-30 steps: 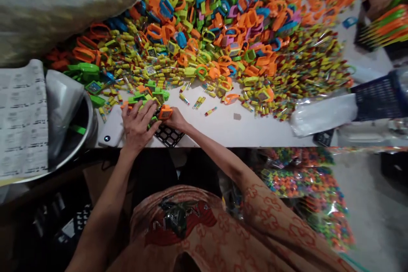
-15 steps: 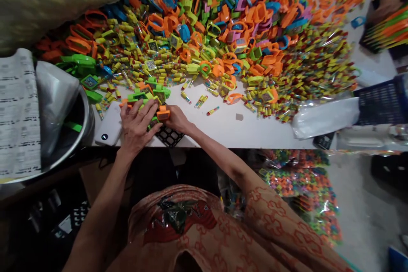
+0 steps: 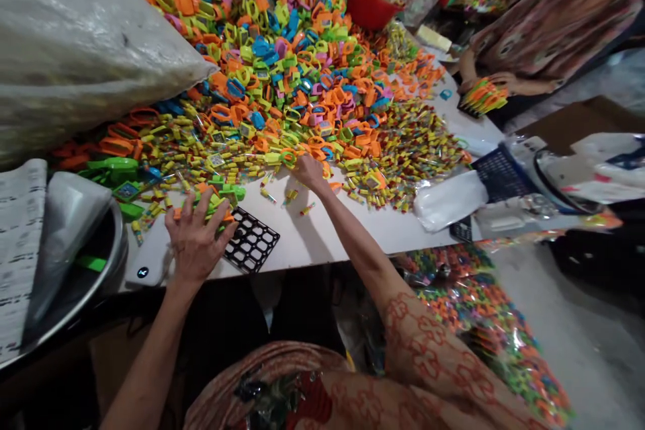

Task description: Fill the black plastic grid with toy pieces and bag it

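My left hand point(image 3: 195, 235) rests with its fingers spread over a small bunch of green and orange plastic toy watches point(image 3: 232, 192) at the table's front left. Just right of that hand lies a black plastic grid point(image 3: 253, 240) with rows of openings, near the table edge. My right hand point(image 3: 309, 172) reaches to the near edge of the heap of toy watches point(image 3: 282, 47), its fingers curled down; what they grip is hidden. Small yellow-banded clear tubes point(image 3: 201, 160) surround the heap, with a few loose tubes point(image 3: 307, 209) below my right hand.
A white power bank point(image 3: 150, 252) and a metal basin point(image 3: 118, 242) stand left. A large filled sack point(image 3: 101, 60) leans at the back left. To the right are a stack of clear bags point(image 3: 450, 200) and a blue basket point(image 3: 504, 171). A co-worker's hands point(image 3: 484, 87) hold toy watches.
My right hand has left the bunch by the grid and moved up and right to the heap. My left hand has stayed over the bunch with its fingers more spread. The view has shifted.
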`<state>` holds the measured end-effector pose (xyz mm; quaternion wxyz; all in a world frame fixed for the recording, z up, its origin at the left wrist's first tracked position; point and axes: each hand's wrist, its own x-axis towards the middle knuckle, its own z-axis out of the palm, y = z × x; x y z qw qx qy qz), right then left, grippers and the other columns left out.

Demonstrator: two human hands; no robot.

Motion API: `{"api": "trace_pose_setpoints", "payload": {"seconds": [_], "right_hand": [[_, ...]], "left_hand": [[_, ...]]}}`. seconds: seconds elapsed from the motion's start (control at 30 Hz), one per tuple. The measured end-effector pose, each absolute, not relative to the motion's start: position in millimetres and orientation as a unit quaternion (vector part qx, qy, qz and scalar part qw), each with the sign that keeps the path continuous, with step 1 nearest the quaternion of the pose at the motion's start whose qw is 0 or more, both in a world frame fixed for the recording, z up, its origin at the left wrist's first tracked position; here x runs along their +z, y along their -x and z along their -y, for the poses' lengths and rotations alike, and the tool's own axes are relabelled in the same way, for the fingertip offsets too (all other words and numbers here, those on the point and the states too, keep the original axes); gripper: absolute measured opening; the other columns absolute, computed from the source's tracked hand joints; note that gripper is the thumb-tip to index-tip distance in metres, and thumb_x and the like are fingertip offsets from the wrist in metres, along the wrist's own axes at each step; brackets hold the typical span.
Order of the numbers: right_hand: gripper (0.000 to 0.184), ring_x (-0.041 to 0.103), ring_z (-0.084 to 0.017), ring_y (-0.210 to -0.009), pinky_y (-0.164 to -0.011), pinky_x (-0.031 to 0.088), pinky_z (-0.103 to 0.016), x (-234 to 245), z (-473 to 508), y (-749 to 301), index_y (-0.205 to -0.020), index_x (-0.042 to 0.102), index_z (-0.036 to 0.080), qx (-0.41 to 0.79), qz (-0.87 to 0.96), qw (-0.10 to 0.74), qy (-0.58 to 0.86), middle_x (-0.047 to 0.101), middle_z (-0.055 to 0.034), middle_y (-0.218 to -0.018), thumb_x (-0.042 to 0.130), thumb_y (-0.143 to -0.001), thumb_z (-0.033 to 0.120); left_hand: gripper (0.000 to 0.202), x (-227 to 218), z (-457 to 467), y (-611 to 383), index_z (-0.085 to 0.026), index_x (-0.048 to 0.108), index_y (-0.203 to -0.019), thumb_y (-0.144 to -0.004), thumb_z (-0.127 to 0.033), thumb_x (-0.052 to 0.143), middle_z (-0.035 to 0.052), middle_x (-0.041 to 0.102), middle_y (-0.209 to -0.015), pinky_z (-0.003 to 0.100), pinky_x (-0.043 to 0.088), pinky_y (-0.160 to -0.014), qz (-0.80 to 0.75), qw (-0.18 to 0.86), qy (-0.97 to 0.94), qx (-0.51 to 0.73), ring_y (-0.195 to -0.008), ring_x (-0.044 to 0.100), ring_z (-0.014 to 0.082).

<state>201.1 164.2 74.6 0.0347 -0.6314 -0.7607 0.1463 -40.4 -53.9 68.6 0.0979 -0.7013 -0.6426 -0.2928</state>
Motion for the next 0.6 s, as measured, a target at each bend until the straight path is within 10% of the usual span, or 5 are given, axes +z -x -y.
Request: {"api": "trace_pose_setpoints", "payload": {"seconds": [0.2, 0.4, 0.6], "right_hand": [[0.034, 0.064, -0.029, -0.109, -0.082, 0.048, -0.033, 56, -179, -197, -0.123, 0.067, 0.015, 0.132, 0.763, 0.037, 0.631, 0.067, -0.0173, -0.127, 0.052, -0.102, 0.038], [0.032, 0.063, -0.029, -0.105, -0.079, 0.045, -0.033, 59, -190, -190, -0.123, 0.063, 0.014, 0.126, 0.770, 0.067, 0.622, 0.058, -0.0202, -0.139, 0.051, -0.093, 0.017], [0.031, 0.061, -0.024, -0.095, -0.079, 0.045, -0.032, 64, -170, -186, -0.118, 0.060, 0.017, 0.239, 0.775, 0.263, 0.523, 0.067, -0.0119, -0.112, 0.056, -0.095, 0.038]], "left_hand": [[0.038, 73, 54, 40, -0.031, 0.070, -0.135, -0.101, -0.045, 0.057, 0.0115, 0.056, -0.156, 0.064, 0.025, -0.123, 0.670, 0.058, 0.693, -0.260, -0.149, 0.046, 0.0371], [0.039, 69, 58, 38, -0.031, 0.070, -0.135, -0.101, -0.046, 0.058, 0.0125, 0.056, -0.156, 0.063, 0.024, -0.123, 0.673, 0.067, 0.687, -0.266, -0.149, 0.047, 0.0366], [0.038, 70, 58, 36, -0.032, 0.070, -0.134, -0.099, -0.045, 0.061, 0.0121, 0.056, -0.156, 0.063, 0.024, -0.123, 0.673, 0.060, 0.685, -0.272, -0.150, 0.046, 0.0364]]}}
